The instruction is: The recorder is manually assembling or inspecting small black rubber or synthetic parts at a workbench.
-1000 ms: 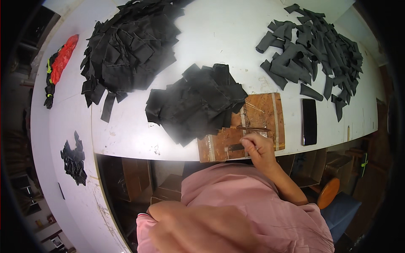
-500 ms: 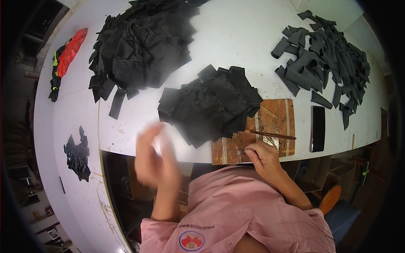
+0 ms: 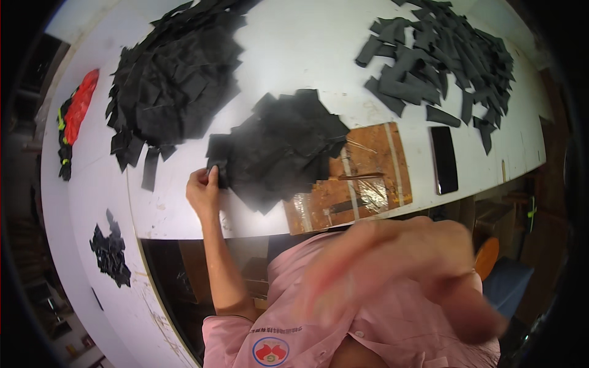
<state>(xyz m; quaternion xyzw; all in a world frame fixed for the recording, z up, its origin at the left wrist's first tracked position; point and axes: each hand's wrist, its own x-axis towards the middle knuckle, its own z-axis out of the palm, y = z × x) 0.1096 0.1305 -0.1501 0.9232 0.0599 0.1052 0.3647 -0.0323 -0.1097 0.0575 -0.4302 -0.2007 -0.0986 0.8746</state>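
A heap of flat black fabric pieces (image 3: 276, 147) lies mid-table, its right side overlapping a brown board (image 3: 392, 165) with tape strips across it. My left hand (image 3: 204, 189) is at the heap's left edge, thumb and fingers closed on the corner of a black fabric piece (image 3: 218, 151). My right hand (image 3: 392, 264) is raised over my lap, large in the picture and smeared by motion. Its fingers cannot be made out, nor whether they hold anything.
A larger heap of black pieces (image 3: 172, 92) spreads at far left. Rolled dark grey pieces (image 3: 417, 67) lie at far right. A black phone (image 3: 444, 161) is right of the board. A red plastic bag (image 3: 80, 107) and a small black pile (image 3: 110, 254) are leftmost.
My left hand has come down onto the left edge of the middle heap. My right hand has left the board and risen toward the camera. The view has shifted slightly.
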